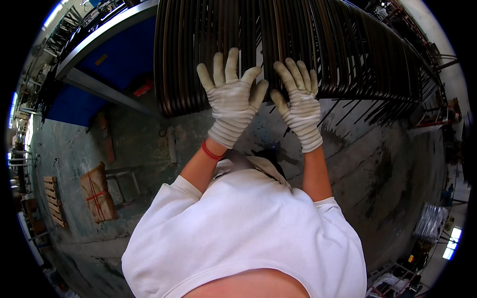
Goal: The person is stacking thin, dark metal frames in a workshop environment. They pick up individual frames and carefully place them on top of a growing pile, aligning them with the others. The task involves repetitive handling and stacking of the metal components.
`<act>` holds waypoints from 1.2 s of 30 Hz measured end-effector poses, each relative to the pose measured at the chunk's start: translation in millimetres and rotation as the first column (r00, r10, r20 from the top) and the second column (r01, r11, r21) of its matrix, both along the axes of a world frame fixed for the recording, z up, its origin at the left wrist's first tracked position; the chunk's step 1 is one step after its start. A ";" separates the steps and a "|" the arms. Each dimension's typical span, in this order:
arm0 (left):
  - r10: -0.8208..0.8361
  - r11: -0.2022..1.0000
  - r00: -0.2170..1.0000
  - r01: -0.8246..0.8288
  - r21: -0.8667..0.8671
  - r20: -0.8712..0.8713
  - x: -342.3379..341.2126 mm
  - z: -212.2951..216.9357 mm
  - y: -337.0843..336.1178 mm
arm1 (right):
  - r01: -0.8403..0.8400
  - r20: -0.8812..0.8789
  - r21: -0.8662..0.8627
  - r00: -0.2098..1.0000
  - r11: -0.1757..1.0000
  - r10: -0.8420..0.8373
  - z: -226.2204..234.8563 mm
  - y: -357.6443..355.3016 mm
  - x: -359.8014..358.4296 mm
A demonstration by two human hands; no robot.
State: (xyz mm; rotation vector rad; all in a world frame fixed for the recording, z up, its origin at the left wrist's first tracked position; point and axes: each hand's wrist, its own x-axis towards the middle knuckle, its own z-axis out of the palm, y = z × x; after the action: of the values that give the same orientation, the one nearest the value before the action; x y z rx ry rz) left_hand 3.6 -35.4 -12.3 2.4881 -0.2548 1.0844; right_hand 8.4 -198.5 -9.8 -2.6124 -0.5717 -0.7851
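2 gloved hands press flat against a dense row of dark bent metal rods (298,44) hanging ahead, above the concrete floor (377,164). The left hand (231,99) and right hand (298,102) spread their fingers open, gripping nothing. The rods' upper ends are cut off (top edge). A wrapped bundle (98,192) lies far left

Metal workshop; racked dark rods (298,44)

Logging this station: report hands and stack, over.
Left hand gloved, open, flat on the stack of dark metal frames. Right hand gloved, fingers spread on the same stack. Nothing between hands and frames.
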 end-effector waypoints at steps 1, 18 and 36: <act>0.005 1.000 1.000 -0.005 0.007 -0.020 1.0 0.2 -0.8 | 0.002 0.004 -0.001 1.000 1.000 -0.002 -0.3 0.2 0.0; 0.041 0.996 0.992 -0.031 0.087 -0.122 1.4 2.6 -7.3 | -0.005 0.006 -0.007 1.000 1.000 0.005 -1.5 -0.4 0.7; -0.040 0.996 0.998 0.045 0.080 -0.054 2.4 -1.2 -9.2 | -0.045 0.005 0.055 0.999 0.997 0.044 2.1 -1.5 -0.4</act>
State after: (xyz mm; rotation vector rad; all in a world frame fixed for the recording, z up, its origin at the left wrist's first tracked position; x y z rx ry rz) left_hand 6.0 -44.6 -13.5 2.5661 -0.3410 1.0096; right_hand 8.0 -200.0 -7.6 -2.5396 -0.5985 -0.7811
